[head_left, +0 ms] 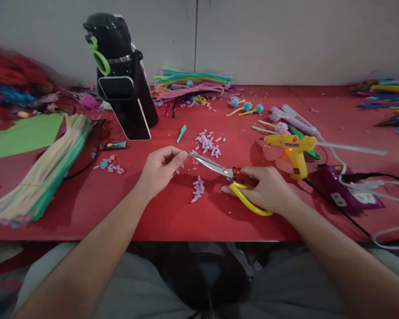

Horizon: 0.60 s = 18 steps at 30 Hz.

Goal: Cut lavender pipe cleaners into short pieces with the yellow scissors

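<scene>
My right hand is closed round the handles of a pair of scissors, one handle yellow and one red. The blades point left, and their tips meet the fingertips of my left hand. Thumb and forefinger of that hand are pinched together; whatever lies between them is too small to make out. Beyond the blades is a loose pile of short lilac pieces. A smaller cluster of lilac pieces lies on the near side of the scissors. A little teal piece rests behind my left hand.
A black bottle in a holder stands back left, beside a bundle of pale and green fuzzy stems. To the right are a yellow glue gun and a purple power strip with cables. More coloured stems lie by the wall.
</scene>
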Each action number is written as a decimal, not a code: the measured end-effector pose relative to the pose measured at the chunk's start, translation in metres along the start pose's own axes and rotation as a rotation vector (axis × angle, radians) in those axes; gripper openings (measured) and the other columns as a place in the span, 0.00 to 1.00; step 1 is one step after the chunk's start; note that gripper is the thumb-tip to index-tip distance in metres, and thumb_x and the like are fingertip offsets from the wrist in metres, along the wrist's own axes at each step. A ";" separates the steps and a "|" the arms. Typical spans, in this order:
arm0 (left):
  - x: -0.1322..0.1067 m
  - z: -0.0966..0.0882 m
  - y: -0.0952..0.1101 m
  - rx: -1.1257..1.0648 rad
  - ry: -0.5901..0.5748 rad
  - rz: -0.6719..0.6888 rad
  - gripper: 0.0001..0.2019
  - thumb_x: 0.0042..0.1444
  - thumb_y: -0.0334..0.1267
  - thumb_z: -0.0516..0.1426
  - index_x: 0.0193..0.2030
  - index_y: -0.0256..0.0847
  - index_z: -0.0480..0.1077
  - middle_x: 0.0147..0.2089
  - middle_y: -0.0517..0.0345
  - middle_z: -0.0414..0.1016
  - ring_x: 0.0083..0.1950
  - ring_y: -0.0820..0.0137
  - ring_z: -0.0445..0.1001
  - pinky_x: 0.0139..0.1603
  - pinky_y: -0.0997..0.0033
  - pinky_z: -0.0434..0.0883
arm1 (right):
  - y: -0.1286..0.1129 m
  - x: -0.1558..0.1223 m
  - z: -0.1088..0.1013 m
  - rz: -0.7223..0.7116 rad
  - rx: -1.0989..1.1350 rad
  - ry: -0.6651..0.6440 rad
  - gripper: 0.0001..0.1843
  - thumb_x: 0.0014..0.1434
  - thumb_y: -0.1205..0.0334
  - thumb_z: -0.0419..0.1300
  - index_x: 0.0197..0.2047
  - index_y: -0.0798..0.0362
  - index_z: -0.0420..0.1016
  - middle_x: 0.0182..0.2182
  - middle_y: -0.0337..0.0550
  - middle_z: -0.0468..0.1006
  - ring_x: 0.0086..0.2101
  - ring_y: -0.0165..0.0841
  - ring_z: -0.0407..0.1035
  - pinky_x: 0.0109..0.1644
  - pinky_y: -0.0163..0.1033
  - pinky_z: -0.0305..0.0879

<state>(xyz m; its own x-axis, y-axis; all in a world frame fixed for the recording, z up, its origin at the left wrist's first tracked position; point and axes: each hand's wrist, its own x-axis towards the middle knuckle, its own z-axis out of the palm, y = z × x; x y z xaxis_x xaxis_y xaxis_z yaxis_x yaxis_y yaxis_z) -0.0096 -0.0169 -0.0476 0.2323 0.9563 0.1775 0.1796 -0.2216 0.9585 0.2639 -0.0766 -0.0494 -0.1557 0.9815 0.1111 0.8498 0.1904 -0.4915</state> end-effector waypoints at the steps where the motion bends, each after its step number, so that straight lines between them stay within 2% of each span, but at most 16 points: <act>1: 0.000 0.000 0.000 0.002 -0.002 0.002 0.16 0.59 0.52 0.61 0.32 0.40 0.73 0.24 0.62 0.68 0.23 0.78 0.63 0.22 0.76 0.61 | 0.001 0.000 0.000 0.000 -0.004 0.001 0.35 0.49 0.31 0.64 0.21 0.50 0.50 0.19 0.32 0.54 0.23 0.26 0.45 0.25 0.36 0.44; 18: -0.001 -0.002 0.001 0.013 -0.018 0.003 0.15 0.59 0.50 0.62 0.32 0.39 0.73 0.25 0.62 0.70 0.22 0.79 0.64 0.23 0.77 0.63 | -0.002 0.001 -0.003 0.034 0.010 -0.031 0.35 0.47 0.32 0.65 0.22 0.50 0.51 0.19 0.31 0.52 0.23 0.26 0.45 0.24 0.36 0.44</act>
<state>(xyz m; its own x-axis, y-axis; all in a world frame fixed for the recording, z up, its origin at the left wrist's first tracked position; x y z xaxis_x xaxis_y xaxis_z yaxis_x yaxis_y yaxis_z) -0.0113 -0.0181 -0.0466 0.2502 0.9520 0.1766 0.1913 -0.2274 0.9548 0.2629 -0.0761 -0.0458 -0.1420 0.9875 0.0677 0.8498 0.1567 -0.5033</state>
